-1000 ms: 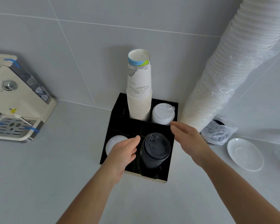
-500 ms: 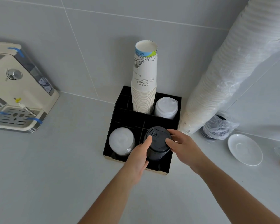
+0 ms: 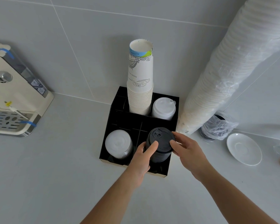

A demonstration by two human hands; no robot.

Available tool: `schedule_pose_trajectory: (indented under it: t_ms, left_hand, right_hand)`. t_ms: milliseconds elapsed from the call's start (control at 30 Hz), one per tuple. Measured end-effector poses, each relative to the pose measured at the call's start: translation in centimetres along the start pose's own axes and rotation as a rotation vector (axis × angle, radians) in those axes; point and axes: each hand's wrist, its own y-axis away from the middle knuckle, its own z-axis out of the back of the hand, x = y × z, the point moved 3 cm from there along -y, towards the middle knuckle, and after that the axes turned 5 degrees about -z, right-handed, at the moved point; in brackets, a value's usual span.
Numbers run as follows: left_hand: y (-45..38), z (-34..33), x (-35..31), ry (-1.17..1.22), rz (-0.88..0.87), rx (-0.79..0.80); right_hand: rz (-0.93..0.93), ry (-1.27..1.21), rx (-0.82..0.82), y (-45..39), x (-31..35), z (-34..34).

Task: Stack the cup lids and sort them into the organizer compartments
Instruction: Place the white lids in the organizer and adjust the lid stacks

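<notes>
A black organizer (image 3: 120, 118) stands against the tiled wall. Its front right compartment holds a stack of black lids (image 3: 161, 143). My left hand (image 3: 143, 156) grips that stack from the left, with the thumb on the top lid. My right hand (image 3: 187, 150) grips it from the right, fingertips on the top rim. A stack of clear lids (image 3: 118, 143) fills the front left compartment. White lids (image 3: 163, 108) sit in the back right one, beside a tall stack of paper cups (image 3: 140, 88).
A cream coffee machine (image 3: 14, 97) with a drip tray sits at the left. A long sleeve of white cups (image 3: 229, 67) leans on the wall at the right, over a plastic-wrapped dark object (image 3: 217, 128). A white saucer (image 3: 243, 148) lies at the far right.
Both hands have closed in on the black lid stack: the left came from the divider, the right from above the organizer's right edge. The camera has tilted and moved closer.
</notes>
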Motion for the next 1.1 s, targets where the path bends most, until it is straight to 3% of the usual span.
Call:
schedule_pose_trajectory:
  t_ms: [333, 567, 767, 933, 1100]
  left_hand:
    - [-0.1, -0.1, -0.1, 0.003, -0.051, -0.04]
    - [0.5, -0.2, -0.8, -0.016, -0.059, -0.053]
    - [1.6, -0.4, -1.4, 0.009, -0.042, -0.04]
    - [3.2, 0.3, -1.6, -0.055, -0.093, -0.101]
    - [5.0, 2.5, -1.1, 0.039, -0.093, -0.09]
  right_hand:
    - [-0.01, -0.074, 0.009, -0.2, -0.6, -0.4]
    - [-0.115, -0.146, 0.013, 0.3, 0.7, -0.4]
    - [-0.203, -0.341, -0.001, 2.2, 1.7, -0.1]
    - [-0.186, -0.4, -0.049, 4.0, 2.1, 0.9]
    - [-0.125, -0.49, -0.077, 5.8, 2.4, 0.9]
